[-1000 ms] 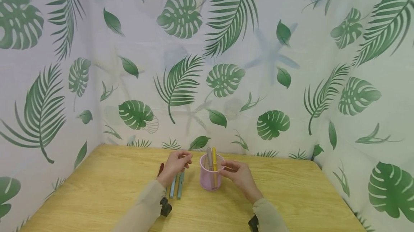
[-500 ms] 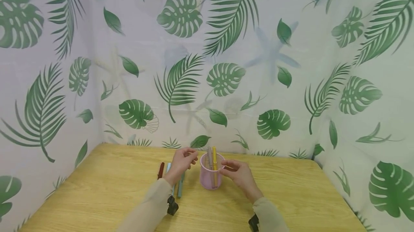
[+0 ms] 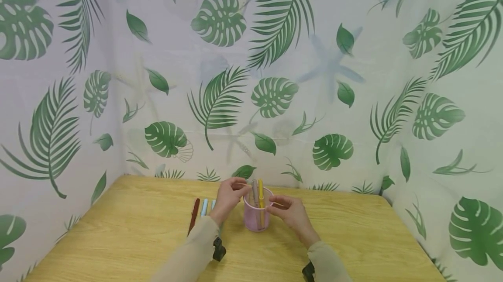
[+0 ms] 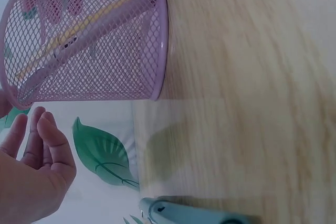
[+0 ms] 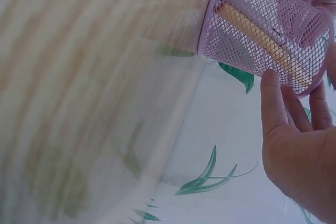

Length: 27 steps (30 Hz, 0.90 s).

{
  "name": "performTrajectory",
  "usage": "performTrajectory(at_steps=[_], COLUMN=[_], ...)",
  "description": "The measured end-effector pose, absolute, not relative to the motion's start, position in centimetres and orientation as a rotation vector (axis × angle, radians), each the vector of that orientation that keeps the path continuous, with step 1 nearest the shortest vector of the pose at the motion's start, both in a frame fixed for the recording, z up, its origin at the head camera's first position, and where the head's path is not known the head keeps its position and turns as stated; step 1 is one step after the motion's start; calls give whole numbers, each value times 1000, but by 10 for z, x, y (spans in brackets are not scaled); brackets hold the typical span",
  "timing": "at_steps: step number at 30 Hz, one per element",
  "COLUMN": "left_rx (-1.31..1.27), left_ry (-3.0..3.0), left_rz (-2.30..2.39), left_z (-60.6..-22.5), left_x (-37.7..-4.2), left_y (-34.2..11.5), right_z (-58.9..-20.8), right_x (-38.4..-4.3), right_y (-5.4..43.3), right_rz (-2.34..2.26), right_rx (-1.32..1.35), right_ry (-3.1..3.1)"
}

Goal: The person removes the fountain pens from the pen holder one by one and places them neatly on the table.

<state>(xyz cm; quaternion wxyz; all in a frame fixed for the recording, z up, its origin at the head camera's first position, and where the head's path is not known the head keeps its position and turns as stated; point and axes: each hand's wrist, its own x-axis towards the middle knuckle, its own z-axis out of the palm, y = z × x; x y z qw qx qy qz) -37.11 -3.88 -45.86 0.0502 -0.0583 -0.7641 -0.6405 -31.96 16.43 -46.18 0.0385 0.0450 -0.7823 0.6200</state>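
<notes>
A pink mesh pen holder stands upright on the table, with a yellow pen and a grey pen leaning inside. My right hand holds it at the right side, thumb against the mesh and fingers at the rim; the right wrist view also shows this right hand there. At the left of the rim, my left hand has loosely bent fingers, with the index fingertip right at the rim. In the left wrist view, nothing is between the fingers of this left hand.
Left of the holder lie a dark red pen and light blue pens, partly hidden by my left arm. A teal pen shows in the left wrist view. The wooden table meets leaf-patterned cloth walls behind and at both sides.
My left hand has moved right, from above the loose pens to the holder's rim, uncovering the red and light blue pens. The right hand stays at the holder.
</notes>
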Motion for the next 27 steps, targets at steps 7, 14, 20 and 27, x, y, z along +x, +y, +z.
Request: performTrajectory(at_steps=[7,14,20,27], left_rx=[-270,-278,-230,-194], left_ry=[-2306,-2286,-2350,-2356], left_rz=[-1928,-1884,-1851,-1864], left_z=[-459,-462,-462,-458], left_x=[-373,-375,-375,-372], left_y=[-31,-25,-22,-22], right_z=[-461,-462,-463,-464], right_x=[-319,-319,-320,-322], right_y=[164,164,164,165], right_rz=[1899,1902,1904,1893], right_rx=[140,157,155,138], right_ry=[-2396,-2397,-2400,-2410])
